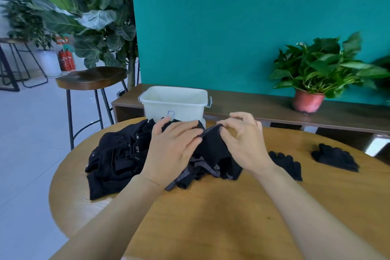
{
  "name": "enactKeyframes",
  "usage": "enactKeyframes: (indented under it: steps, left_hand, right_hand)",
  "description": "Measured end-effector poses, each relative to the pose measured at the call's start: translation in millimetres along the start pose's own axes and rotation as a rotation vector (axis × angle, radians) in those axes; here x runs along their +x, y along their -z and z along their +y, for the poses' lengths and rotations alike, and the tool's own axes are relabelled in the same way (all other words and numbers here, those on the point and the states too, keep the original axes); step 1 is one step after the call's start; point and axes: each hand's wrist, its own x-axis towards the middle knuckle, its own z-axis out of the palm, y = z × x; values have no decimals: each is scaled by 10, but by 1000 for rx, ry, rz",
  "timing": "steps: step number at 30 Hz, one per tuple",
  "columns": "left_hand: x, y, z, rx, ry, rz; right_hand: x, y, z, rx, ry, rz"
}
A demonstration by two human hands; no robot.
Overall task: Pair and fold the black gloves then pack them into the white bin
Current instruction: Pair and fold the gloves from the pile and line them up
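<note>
Head view: a round wooden tabletop (211, 217) is seen from above, with black gloves lying across it from left to right.
Heap of black gloves (118, 160): judged soft but bulkier than the rest, best taken by the cuffs. Thick panels and a small white "5.11" tag are shown. It lies at the left of the tabletop, touching the work in hand.
Left hand (173, 150): laid over the fabric, fingers curved across it and thumb on the far side, so that the cloth is held.
Dotted glove (211, 148): judged light, limp and stretchy, with the white grip dots likely to catch rather than slide. The cuff edge is the surest place to hold. It is a black knit with dotted palm faces, bunched between the two hands at the middle of the tabletop.
White bin (175, 101): set just behind the hands at the far edge, open-topped, with a blue mark on its front.
Right hand (242, 143): the glove's edge is pinched between thumb and forefinger, while the other fingers are raised and curled.
Single black glove (287, 164): flat, near the right wrist.
Black glove bundle (335, 159): well apart at the right. Whether it is a pair cannot be told.
</note>
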Motion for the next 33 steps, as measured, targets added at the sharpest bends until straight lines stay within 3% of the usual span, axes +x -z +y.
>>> enactKeyframes:
  steps: [2,4,8,16,18,21,26,33]
  left_hand:
    - [65,75,139,-110,-8,-23]
    - [45,113,250,-158,-24,-151]
    - [-128,60,507,-40,-72,-323]
    - [6,21,886,-112,-41,-29]
    - [68,91,970,-257,70,-72]
    - [132,194,1130,-576,372,-215]
    - [171,276,1294,-938,660,-470]
    - [79,203,1222,-982,688,-636]
  right_hand:
    - [-112,114,30,28,-67,-23]
    - [-203,251,44,90,-103,-7]
    - [-318,491,50,154,-109,46]
    - [-596,740,160,127,-107,65]
    - [-685,830,148,104,-144,29]
    - [-812,895,155,184,-192,-56]
    - [-915,988,83,589,-333,-134]
    - [-1019,1045,311,574,-477,-186]
